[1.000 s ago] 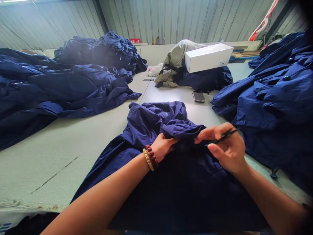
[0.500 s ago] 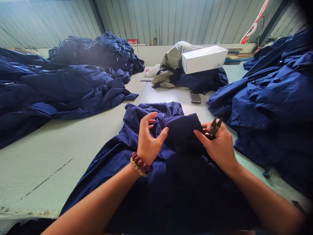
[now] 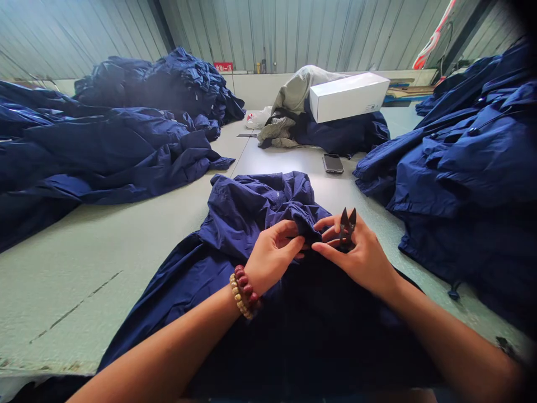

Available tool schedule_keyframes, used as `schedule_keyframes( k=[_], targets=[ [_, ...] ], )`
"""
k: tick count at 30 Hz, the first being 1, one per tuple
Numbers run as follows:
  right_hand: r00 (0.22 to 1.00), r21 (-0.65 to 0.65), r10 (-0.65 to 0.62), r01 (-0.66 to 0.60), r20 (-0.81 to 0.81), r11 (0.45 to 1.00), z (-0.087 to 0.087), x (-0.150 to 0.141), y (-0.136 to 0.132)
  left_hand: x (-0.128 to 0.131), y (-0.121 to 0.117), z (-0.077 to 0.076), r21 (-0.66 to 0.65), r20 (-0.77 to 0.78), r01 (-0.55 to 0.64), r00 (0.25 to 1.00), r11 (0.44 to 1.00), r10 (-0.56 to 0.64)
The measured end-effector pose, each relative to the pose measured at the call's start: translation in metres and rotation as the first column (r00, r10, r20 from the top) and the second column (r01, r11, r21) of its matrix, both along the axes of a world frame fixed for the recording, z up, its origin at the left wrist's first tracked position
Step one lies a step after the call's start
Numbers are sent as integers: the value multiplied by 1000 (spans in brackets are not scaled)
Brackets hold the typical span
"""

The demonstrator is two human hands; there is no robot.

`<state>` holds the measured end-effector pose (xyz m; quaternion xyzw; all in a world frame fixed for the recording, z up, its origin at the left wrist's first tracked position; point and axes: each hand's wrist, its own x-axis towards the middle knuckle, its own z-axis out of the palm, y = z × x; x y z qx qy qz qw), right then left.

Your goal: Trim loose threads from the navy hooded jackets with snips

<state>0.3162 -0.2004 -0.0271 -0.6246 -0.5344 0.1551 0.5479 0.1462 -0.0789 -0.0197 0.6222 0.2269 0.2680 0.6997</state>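
A navy nylon jacket lies bunched on the table in front of me, its dark lower part under my forearms. My left hand is pinching a fold of the jacket's cloth, with two beaded bracelets on that wrist. My right hand grips small black thread snips, whose blades point upward and stand slightly apart. Its fingertips sit just beside the same fold. The snips' handles are hidden by my fingers.
Large heaps of navy jackets cover the pale green table on the left, with more on the right. A white box rests on a bundle of grey and navy cloth at the back. A phone lies near it.
My left hand has closed from spread fingers onto a jacket fold, and both hands have drawn closer together. The snips stay in my right hand, now more upright. The view has shifted slightly.
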Motion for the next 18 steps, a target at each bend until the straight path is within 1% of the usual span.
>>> schedule_keyframes(
  k=[2, 3, 4, 6, 8, 9, 12, 14, 15, 17, 18],
  targets=[
    [1000, -23, 0, 0, 20, 1000, 0, 2, 1, -1, 0, 1, -53, 15, 13, 1000, 998, -12],
    [999, -34, -10, 11, 35, 999, 0, 3, 1, -1, 0, 2, -104, 33, 1, 999, 995, 2],
    [999, -45, -26, 28, 48, 999, 0, 4, 2, -1, 0, 2, -173, 60, -13, 998, 985, 24],
    [997, -70, -58, 61, 41, 996, -1, 5, 3, 0, 1, 3, -333, 134, -13, 989, 943, 61],
    [997, -89, -66, 63, -30, 994, -1, 8, 5, 1, 3, 4, -451, 195, 20, 978, 892, 77],
    [995, -91, -64, 56, -77, 994, -2, 10, 5, 1, 3, 4, -484, 203, 32, 976, 874, 77],
    [972, -117, -34, 7, -234, 993, -2, 18, 6, 1, 4, 7, -525, 154, 21, 985, 851, 71],
    [922, -130, 34, -92, -387, 987, 0, 22, 5, 1, 5, 10, -536, 118, 14, 991, 844, 59],
    [872, -117, 79, -154, -483, 981, 2, 23, 4, 1, 6, 12, -546, 106, 17, 993, 838, 49],
    [735, -49, 165, -261, -657, 964, 8, 23, 1, -1, 7, 15, -577, 97, 30, 995, 816, 32],
    [668, -16, 196, -297, -718, 955, 11, 22, 0, -2, 7, 17, -591, 108, 38, 994, 806, 32]
  ],
)
